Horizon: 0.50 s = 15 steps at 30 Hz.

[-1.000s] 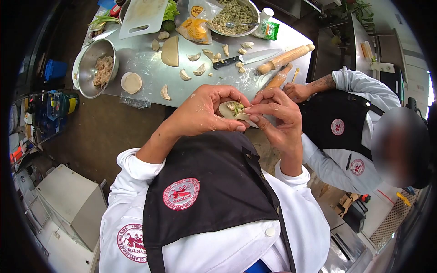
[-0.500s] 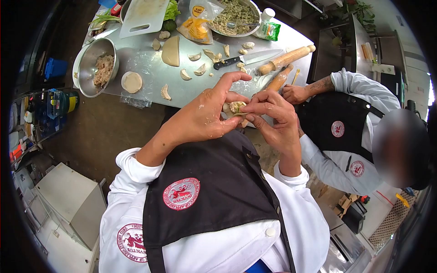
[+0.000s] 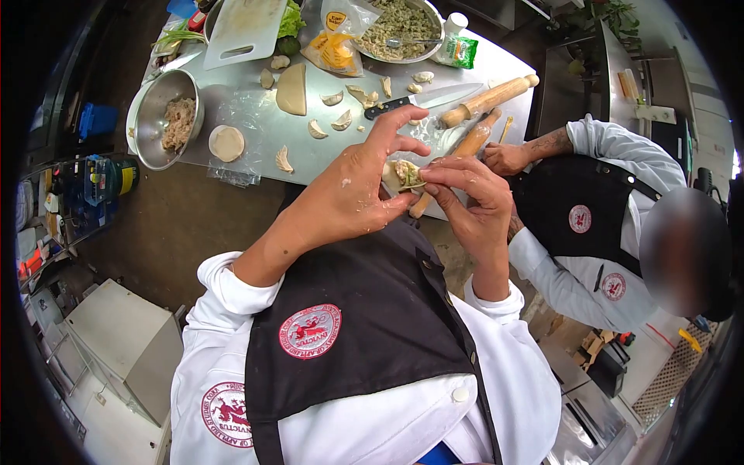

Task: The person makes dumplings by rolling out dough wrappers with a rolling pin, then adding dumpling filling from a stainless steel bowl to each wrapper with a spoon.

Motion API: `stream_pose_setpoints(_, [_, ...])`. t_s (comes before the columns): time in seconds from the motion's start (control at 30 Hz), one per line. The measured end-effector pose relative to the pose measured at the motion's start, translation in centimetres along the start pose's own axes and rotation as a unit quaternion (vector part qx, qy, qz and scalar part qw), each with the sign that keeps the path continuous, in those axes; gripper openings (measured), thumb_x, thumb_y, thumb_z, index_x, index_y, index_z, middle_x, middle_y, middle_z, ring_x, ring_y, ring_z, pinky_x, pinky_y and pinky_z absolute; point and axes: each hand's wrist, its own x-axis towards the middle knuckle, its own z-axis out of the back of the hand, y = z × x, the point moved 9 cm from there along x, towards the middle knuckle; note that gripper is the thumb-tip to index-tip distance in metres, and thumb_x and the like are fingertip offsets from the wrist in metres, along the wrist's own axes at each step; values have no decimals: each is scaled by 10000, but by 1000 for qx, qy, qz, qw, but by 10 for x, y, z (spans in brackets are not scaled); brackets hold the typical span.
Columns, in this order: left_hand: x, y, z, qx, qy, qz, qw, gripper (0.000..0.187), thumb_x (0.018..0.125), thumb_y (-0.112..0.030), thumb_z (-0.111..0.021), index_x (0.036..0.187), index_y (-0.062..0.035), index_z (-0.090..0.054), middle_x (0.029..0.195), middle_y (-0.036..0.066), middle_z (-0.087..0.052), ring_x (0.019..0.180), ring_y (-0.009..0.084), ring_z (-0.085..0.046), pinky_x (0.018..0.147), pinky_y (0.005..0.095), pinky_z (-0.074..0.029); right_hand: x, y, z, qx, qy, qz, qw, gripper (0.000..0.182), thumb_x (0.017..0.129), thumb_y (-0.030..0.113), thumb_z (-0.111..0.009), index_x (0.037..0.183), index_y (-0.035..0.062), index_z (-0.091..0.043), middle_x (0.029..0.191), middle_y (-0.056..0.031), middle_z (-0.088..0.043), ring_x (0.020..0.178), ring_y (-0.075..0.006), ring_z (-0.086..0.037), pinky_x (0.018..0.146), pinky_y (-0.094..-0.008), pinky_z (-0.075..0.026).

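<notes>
A partly open dumpling (image 3: 402,175), its pale wrapper folded around a light filling with green bits, is held between my two hands above the table's near edge. It rests against the fingers of my left hand (image 3: 353,180), whose thumb and index finger are spread apart around it. My right hand (image 3: 473,198) pinches the right edge of the wrapper between thumb and fingertips. Flecks of dough or flour cling to my left hand. Beyond my hands lie a rolling pin (image 3: 474,141) and several folded dumplings, one of them a pleated dumpling (image 3: 284,159).
On the metal table (image 3: 256,151) are a bowl of pinkish filling (image 3: 158,147), round wrappers (image 3: 227,143), a dough piece (image 3: 292,90), a knife (image 3: 434,98), another rolling pin (image 3: 492,101) and a bowl of green filling (image 3: 434,48). A co-worker's hand (image 3: 505,158) rests at right.
My right hand has shifted slightly, and more of the filling shows between my hands. My left index finger and thumb stay spread. The co-worker has barely moved.
</notes>
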Motion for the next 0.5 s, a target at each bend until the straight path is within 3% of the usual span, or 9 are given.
stream_pose_setpoints(0.03, [1,1,1,2,1,1,1000,804,843,118,-680,1534,-86,-324,1295,154,-647,1007,180,-736,764,256,-612,-2,-2,1,1,-2,0,1000,272,802,-87,-771,1041,41,-786,994,-133,-755,922,-227,-731,796,-318,-566])
stream_pose_setpoints(0.1, [2,-2,5,49,-1,-24,998,610,852,102,-720,1410,-22,-508,1253,144,-674,1029,181,-733,814,276,-614,-6,-14,7,60,-36,-31,997,248,802,-92,-778,1023,20,-777,981,-127,-759,943,-232,-729,821,-330,-565])
stream_pose_setpoints(0.13, [2,-1,6,51,1,-24,998,610,852,102,-720,1410,-22,-508,1253,144,-674,1029,181,-733,814,276,-614,-7,-16,6,61,-39,-30,997,248,802,-92,-778,1023,20,-777,981,-127,-759,943,-232,-729,821,-330,-565])
stream_pose_setpoints(0.2, [1,11,12,-23,-20,28,999,418,868,82,-741,1267,23,-631,1197,127,-705,1047,184,-731,858,288,-609,-10,-21,11,101,-77,-33,991,229,798,-101,-784,1002,2,-770,992,-117,-762,965,-229,-723,831,-330,-562])
stream_pose_setpoints(0.33, [0,14,14,-51,-42,7,998,392,886,67,-742,1263,33,-642,1171,126,-726,1041,188,-735,877,288,-607,-14,-29,13,135,-106,-44,984,229,801,-121,-775,999,-6,-766,1001,-108,-766,978,-227,-717,836,-329,-561])
stream_pose_setpoints(0.43, [-3,5,17,-9,-74,-40,996,380,879,60,-754,1247,25,-664,1189,121,-731,1037,173,-732,882,303,-615,-15,-27,12,145,-108,6,984,265,809,-129,-770,1045,-8,-755,1006,-109,-768,979,-220,-714,839,-331,-564])
stream_pose_setpoints(0.5, [-5,-11,15,78,-65,-77,992,375,849,45,-785,1211,-11,-705,1177,110,-746,1024,175,-739,864,321,-626,-18,-37,9,206,-121,-54,970,295,821,-128,-766,1091,-12,-740,1005,-124,-767,973,-204,-714,853,-319,-569])
